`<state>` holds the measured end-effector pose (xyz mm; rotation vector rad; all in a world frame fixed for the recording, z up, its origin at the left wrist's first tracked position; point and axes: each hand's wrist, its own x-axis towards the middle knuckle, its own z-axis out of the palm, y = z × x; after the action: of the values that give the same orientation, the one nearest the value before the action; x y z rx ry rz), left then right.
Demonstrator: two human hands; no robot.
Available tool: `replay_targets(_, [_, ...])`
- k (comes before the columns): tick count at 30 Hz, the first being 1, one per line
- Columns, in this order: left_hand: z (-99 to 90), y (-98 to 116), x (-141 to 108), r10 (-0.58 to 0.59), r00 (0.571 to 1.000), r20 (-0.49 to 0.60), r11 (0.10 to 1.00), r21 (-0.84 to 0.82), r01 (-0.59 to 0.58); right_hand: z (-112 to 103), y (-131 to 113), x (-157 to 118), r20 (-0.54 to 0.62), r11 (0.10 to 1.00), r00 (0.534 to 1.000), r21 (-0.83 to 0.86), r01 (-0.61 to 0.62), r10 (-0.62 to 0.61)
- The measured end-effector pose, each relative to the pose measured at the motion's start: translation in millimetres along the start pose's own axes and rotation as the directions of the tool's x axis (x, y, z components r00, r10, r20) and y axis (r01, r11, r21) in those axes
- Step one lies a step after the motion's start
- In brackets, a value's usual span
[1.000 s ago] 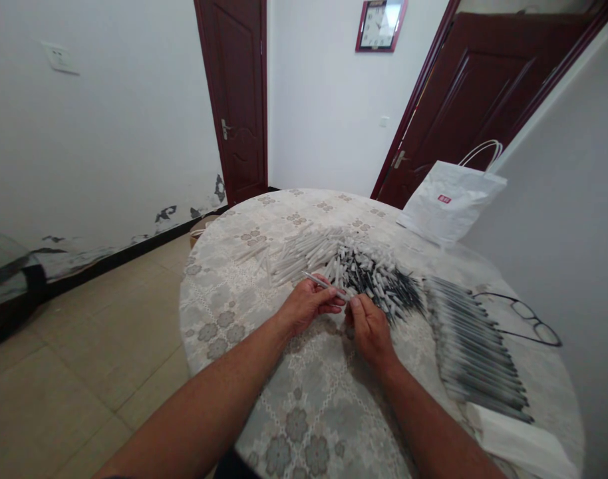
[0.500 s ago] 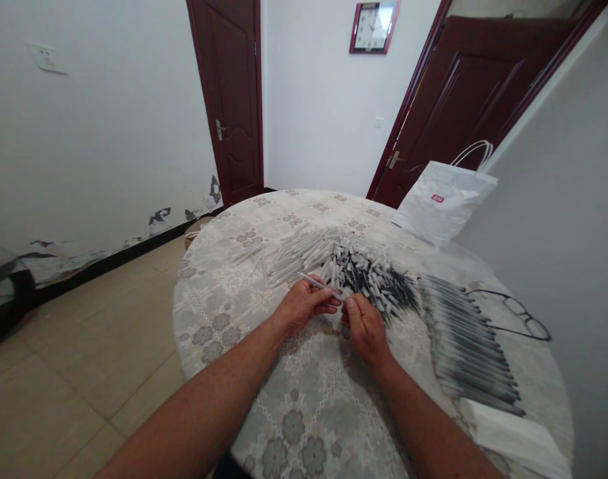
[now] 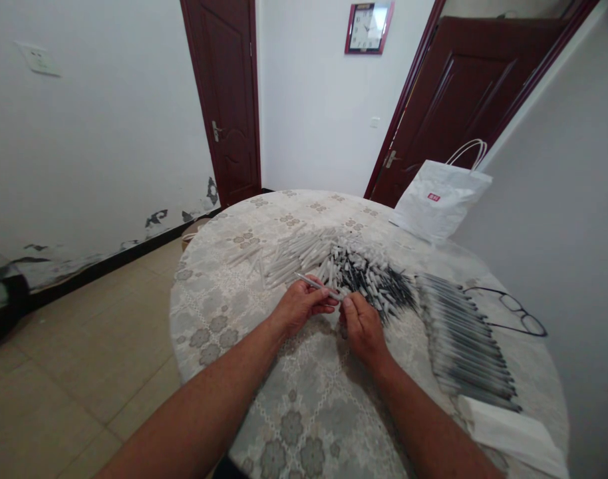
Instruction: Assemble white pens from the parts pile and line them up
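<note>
Though illegible, red bag label (image 3: pixel 434 197) beyond left hand (image 3: pixel 303 307) and right hand (image 3: pixel 364 328) (pen (image 3: pixel 310 281) in both).

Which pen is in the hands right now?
The one pen slanting between the left hand and right hand; the row of pens lies on the table beside the glasses.

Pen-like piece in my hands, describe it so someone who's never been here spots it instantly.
Find the round, flower-patterned table, then the left hand and right hand close together near its middle. The slim grey pen-like piece slants between them. Unlike the loose pile beyond or the neat row to the right, it alone is held.
</note>
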<state>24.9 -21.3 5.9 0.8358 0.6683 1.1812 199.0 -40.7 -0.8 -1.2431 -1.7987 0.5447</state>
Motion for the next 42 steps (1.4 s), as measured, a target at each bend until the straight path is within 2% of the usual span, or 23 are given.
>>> replay_targets(7, [0.3,-1,0,0.016,1.0,-0.023,1.0,0.008,-0.016,-2,0,-1,-0.003,0.998,1.0,0.061,-0.006,0.006])
replay_targets(14, [1.1,0,-1,0.016,1.0,0.0,1.0,0.008,-0.016,-2,-2,-1,-0.007,1.0,1.0,-0.008,0.002,-0.002])
replay_targets(21, [-0.9,-2,0,0.009,1.0,0.011,1.0,0.003,-0.009,-1,-4,0,-0.003,0.999,1.0,0.021,-0.025,0.025])
replay_targets(29, [-2.6,-2,2,0.042,0.999,-0.006,0.999,0.024,-0.042,3,7,2,-0.038,0.972,0.986,0.178,-0.151,0.16])
replay_targets(33, [-0.6,-1,1,0.044,0.999,-0.026,0.998,0.048,-0.042,3,5,5,0.014,0.92,0.974,0.326,-0.217,0.225])
replay_targets(39, [-1.3,0,1,0.048,0.998,-0.044,0.994,0.102,-0.044,3,4,7,0.114,0.793,0.937,0.505,-0.34,0.329])
replay_targets(42, [-3.3,2,2,0.069,0.997,-0.04,0.987,0.151,-0.062,1,6,7,0.118,0.781,0.94,0.528,-0.333,0.32])
